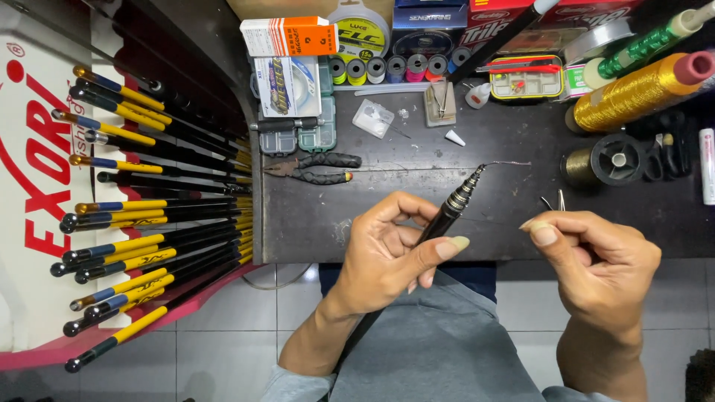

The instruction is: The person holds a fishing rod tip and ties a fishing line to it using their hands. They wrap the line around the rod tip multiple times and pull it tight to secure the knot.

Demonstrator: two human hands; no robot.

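Our left grip (391,249) clasps the black rod (447,216) over the bench (417,164); our right grip (588,257) pinches small metal scissors (557,201).

Rod (445,216) in left hand (387,257): glossy black, tip section banded black and silver. At 9 o'clock, racked rods (149,223): black with yellow bands, some blue, metallic caps. At 2 o'clock, thread cones (633,93): one gold, one green. At 12 o'clock, small spools (387,68): yellow, white, blue, pink. Pliers (313,168): black grips, yellow tips. Table (417,160): black.
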